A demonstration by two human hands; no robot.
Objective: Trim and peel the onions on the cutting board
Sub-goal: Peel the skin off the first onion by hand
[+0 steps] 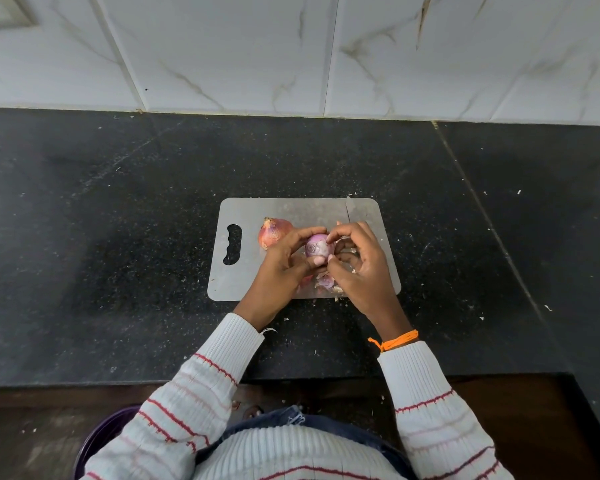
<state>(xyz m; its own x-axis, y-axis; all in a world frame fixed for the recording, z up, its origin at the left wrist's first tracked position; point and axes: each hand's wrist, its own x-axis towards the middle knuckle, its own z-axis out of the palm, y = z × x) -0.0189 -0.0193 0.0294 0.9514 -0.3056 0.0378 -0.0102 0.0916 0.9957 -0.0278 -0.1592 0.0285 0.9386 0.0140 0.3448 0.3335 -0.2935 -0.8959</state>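
Black speckled bench (118, 237) carries a smooth grey cutting board (250, 282); left hand (281, 265) and right hand (361, 268) fingers grip a glossy, round purple onion (317, 249), an unpeeled papery onion (274, 232) just beyond the left fingers.

Both forearms reach forward and converge over the cutting board (243, 271). The left hand (284, 258) curls around an onion (317, 249); the right hand (357, 261) pinches at its top, fingers bent.
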